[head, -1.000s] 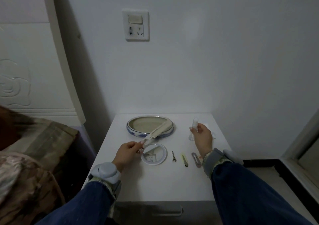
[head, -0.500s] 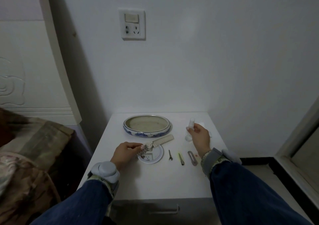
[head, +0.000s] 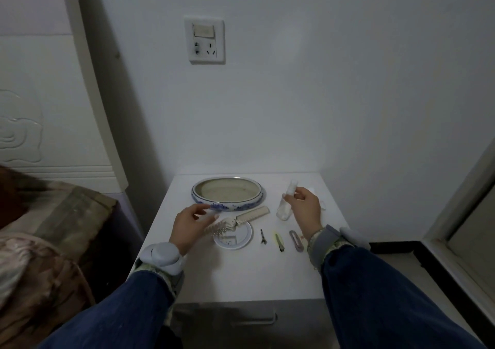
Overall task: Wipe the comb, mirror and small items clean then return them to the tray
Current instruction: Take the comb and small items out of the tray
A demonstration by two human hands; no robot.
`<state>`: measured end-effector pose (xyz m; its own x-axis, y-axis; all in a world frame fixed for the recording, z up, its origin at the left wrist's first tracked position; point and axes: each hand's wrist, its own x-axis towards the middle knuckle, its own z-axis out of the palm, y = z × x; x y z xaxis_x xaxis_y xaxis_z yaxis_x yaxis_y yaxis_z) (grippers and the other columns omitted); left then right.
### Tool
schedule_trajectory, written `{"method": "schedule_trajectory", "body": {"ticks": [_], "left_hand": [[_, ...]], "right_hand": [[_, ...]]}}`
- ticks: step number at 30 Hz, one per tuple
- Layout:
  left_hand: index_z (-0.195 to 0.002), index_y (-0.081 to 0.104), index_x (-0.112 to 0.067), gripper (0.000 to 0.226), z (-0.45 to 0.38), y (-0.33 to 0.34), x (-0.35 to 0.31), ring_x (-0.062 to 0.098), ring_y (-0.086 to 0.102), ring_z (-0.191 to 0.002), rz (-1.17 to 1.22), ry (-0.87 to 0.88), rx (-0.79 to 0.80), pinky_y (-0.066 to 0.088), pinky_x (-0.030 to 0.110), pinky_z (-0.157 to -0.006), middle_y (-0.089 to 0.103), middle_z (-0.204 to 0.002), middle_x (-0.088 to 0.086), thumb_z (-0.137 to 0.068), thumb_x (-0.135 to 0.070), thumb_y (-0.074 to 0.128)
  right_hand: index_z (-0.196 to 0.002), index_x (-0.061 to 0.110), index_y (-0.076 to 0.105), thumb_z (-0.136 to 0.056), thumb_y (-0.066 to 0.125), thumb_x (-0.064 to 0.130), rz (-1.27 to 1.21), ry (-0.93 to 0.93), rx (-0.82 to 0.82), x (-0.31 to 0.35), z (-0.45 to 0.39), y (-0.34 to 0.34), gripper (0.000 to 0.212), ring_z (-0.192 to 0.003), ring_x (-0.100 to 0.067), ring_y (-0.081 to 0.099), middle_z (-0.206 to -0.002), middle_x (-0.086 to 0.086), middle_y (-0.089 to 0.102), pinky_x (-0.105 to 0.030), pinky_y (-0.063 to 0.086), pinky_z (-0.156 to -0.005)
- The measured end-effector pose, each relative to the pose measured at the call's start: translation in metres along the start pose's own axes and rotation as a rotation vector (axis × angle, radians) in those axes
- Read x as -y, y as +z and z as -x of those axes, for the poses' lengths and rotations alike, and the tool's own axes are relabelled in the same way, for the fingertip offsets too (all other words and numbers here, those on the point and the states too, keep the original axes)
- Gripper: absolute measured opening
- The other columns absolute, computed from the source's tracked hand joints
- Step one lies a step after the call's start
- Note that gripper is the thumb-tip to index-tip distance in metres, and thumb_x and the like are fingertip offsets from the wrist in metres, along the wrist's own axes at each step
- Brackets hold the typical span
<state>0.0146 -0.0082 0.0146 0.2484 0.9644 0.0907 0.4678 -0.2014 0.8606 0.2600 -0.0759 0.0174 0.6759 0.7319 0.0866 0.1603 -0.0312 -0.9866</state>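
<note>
Cream plastic folding comb-and-brush (head: 241, 219) lies flat on the white nightstand top (head: 241, 273), brush end resting over the rim of the small round white mirror (head: 233, 237), comb end pointing up-right toward the tray. Long axis runs lower-left to upper-right. Oval blue-and-white ceramic tray (head: 227, 206) sits just behind it, nothing visible inside.

Left hand (head: 188, 224) is the nearer one: right at the brush end, fingers loosely spread, holding nothing; fingertips beside the bristles, contact unclear. Judgement: comb is set down, unwiped; next grab goes to the left hand at the brush end.

Right hand (head: 305, 208) well to the right of the comb, fingers curled round a clear plastic spray bottle (head: 286, 201), bottle tilted with its base on or near the tabletop. Something white behind that hand, possibly a cloth; can't tell.

In a row right of the mirror: small dark claw clip (head: 263, 236), yellow-green hair clip (head: 279, 241), grey oval snap clip (head: 296, 240). All out of the tray.
</note>
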Motion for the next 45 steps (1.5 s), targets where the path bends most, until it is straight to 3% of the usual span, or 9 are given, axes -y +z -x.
{"method": "schedule_trajectory", "body": {"ticks": [5,8,13,17,20,28,32,37,45], "left_hand": [[-0.102,0.065,-0.015,0.022,0.002,0.008,-0.01,0.011,0.054,-0.072,0.032,0.021,0.068,0.043,0.016,-0.061,0.061,-0.083,-0.004,-0.082,-0.021,0.071],[-0.098,0.067,-0.012,0.018,0.003,0.016,-0.016,0.001,0.057,-0.064,0.051,0.032,0.107,0.042,0.008,-0.058,0.062,-0.079,-0.006,-0.082,-0.018,0.071],[-0.105,0.059,-0.011,0.025,0.006,0.032,-0.031,0.003,0.059,-0.063,0.158,-0.01,0.232,0.043,0.007,-0.048,0.059,-0.089,-0.001,-0.082,-0.012,0.07],[-0.114,0.059,-0.015,0.039,0.005,0.042,-0.034,0.012,0.062,-0.086,0.122,0.007,0.271,0.051,0.015,-0.065,0.062,-0.108,-0.001,-0.079,-0.018,0.074],[-0.109,0.065,-0.012,0.031,0.005,0.043,-0.036,0.009,0.063,-0.085,0.078,0.048,0.297,0.049,0.02,-0.076,0.068,-0.101,-0.001,-0.08,-0.018,0.072],[-0.088,0.067,-0.016,0.009,0.01,0.04,-0.037,0.007,0.059,-0.066,0.125,0.05,0.334,0.045,0.009,-0.054,0.064,-0.072,0.0,-0.084,-0.009,0.068],[-0.102,0.066,-0.016,0.017,0.01,0.039,-0.038,-0.001,0.058,-0.06,0.117,0.054,0.325,0.045,0.008,-0.051,0.064,-0.075,-0.001,-0.086,-0.01,0.065],[-0.089,0.067,-0.024,0.015,0.008,0.033,-0.034,-0.006,0.055,-0.056,0.065,0.126,0.308,0.043,0.007,-0.057,0.062,-0.067,-0.01,-0.086,-0.01,0.065],[-0.095,0.067,-0.028,0.018,0.006,0.02,-0.028,-0.013,0.059,-0.06,0.085,0.118,0.229,0.041,0.004,-0.063,0.065,-0.059,-0.026,-0.082,-0.016,0.07]], "right_hand": [[-0.085,0.001,0.067,-0.08,0.069,0.012,-0.007,0.02,0.011,-0.002,0.0,-0.001,0.012,-0.075,-0.019,0.053,-0.074,-0.009,0.06,-0.033,0.046,-0.071],[-0.087,-0.01,0.064,-0.079,0.072,0.015,-0.045,0.044,0.043,-0.001,-0.001,0.0,0.028,-0.075,-0.021,0.053,-0.081,-0.028,0.063,-0.046,0.05,-0.084],[-0.097,-0.007,0.066,-0.083,0.066,0.007,-0.204,0.072,0.215,0.014,0.009,0.006,0.02,-0.081,-0.02,0.06,-0.086,-0.015,0.065,-0.015,0.053,-0.066],[-0.096,0.002,0.068,-0.082,0.066,0.005,-0.31,0.135,0.357,0.024,0.02,0.012,0.014,-0.083,-0.02,0.064,-0.088,-0.01,0.069,-0.023,0.055,-0.078],[-0.1,-0.002,0.066,-0.082,0.066,0.005,-0.35,0.17,0.393,0.026,0.024,0.017,0.02,-0.086,-0.022,0.064,-0.095,-0.018,0.067,-0.024,0.056,-0.079],[-0.101,-0.002,0.065,-0.084,0.064,0.011,-0.31,0.224,0.492,0.031,0.027,0.016,0.021,-0.087,-0.024,0.065,-0.101,-0.021,0.066,-0.026,0.056,-0.078],[-0.101,0.003,0.068,-0.089,0.06,0.02,-0.316,0.243,0.464,0.035,0.026,0.013,0.022,-0.08,-0.023,0.066,-0.086,-0.013,0.069,-0.027,0.057,-0.073],[-0.098,0.001,0.069,-0.087,0.062,0.023,-0.234,0.16,0.233,0.035,0.015,0.01,0.026,-0.061,-0.012,0.051,-0.072,-0.003,0.059,-0.018,0.044,-0.054],[-0.086,-0.016,0.064,-0.081,0.064,0.01,0.12,0.204,0.047,-0.003,-0.002,-0.007,0.026,-0.071,-0.02,0.048,-0.072,-0.007,0.053,-0.024,0.036,-0.062]]}}
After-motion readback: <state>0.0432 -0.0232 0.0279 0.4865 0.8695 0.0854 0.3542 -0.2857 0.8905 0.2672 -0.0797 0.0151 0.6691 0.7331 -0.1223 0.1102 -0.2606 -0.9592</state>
